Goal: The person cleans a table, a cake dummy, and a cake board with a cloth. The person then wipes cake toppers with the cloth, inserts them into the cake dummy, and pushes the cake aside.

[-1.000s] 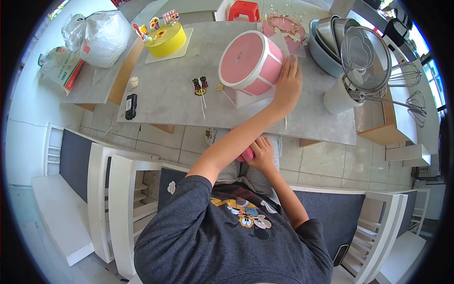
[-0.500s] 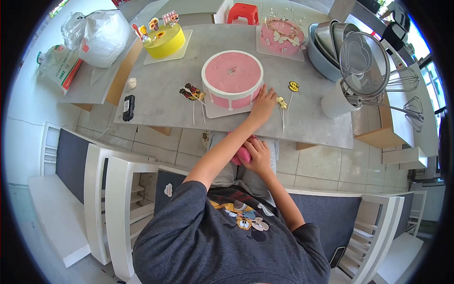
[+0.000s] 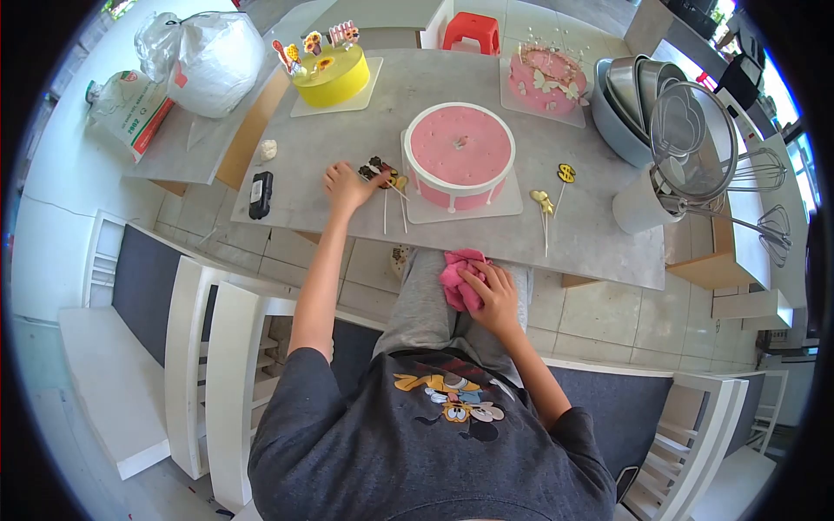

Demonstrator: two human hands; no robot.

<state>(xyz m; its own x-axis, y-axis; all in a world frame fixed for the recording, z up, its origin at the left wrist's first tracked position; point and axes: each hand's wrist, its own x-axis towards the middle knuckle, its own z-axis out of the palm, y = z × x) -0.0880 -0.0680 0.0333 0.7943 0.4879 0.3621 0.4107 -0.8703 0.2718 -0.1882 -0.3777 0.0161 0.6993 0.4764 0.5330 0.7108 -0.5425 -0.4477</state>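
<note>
we had our left hand [image 3: 346, 188] over the near left part of the desk [image 3: 300, 204], held wide, with the thumb stretched out to the right and well apart from the fingers. the thumb reached onto the dark toppers [image 3: 375, 168], whose white sticks pointed toward the near edge; we could not tell whether it pressed on them or only lay over them. our right hand [image 3: 493, 300] held the pink cloth [image 3: 461, 276] on our lap, fingers curled over it, just beyond the near edge.

the pink cake [image 3: 460, 152], with its white rim and white drips, stood upright in the middle, just right of those toppers. it sat on a white cake board [image 3: 502, 208], which showed mostly along the near side. near its right side we had the gold topper [image 3: 542, 201] lying with its sticks toward us, and the dollar-sign topper [image 3: 565, 173] just past it, farther right.

at the far left was a yellow cake [image 3: 337, 84] with figures on top, and at the far right a butterfly cake [image 3: 540, 84] on its own board. we had a black object [image 3: 260, 195] at the left, near a small white lump [image 3: 268, 149]. at the right stood a white container [image 3: 637, 211] with whisks [image 3: 773, 227] leaning out of it.
</note>
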